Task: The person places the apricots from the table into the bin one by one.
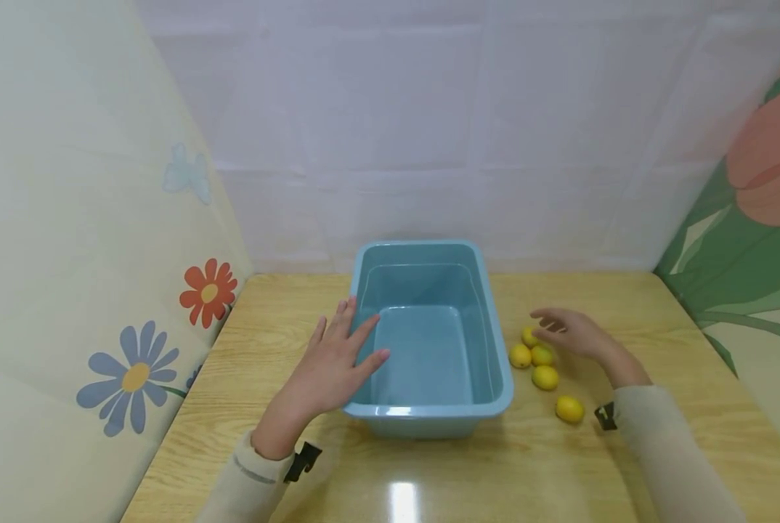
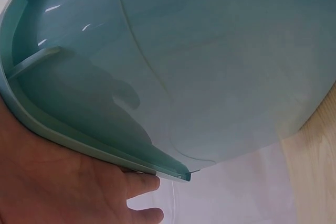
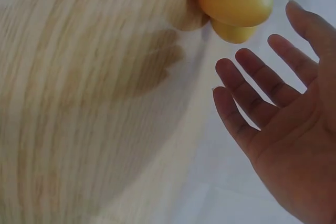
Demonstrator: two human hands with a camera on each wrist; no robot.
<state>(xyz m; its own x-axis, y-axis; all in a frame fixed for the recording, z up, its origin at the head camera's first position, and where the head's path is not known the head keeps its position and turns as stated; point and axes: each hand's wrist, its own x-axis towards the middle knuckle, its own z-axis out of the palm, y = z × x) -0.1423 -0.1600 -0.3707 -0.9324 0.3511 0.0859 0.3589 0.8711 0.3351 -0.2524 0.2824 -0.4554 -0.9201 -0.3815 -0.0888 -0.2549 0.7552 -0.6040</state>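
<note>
A light blue plastic basin stands on the table. My left hand lies over its left rim with fingers spread, thumb and forefinger reaching over the inside. In the left wrist view, the palm is right at the rim's underside. To the basin's right, several yellow lemons lie in a loose group, with one lemon apart toward the front. My right hand hovers beside the farthest lemon, partly covering it in the head view. The right wrist view shows its fingers loosely extended, holding nothing.
The wooden table runs back to a white cloth backdrop. Panels printed with flowers stand at the left and right. A small black clip sits at each wrist.
</note>
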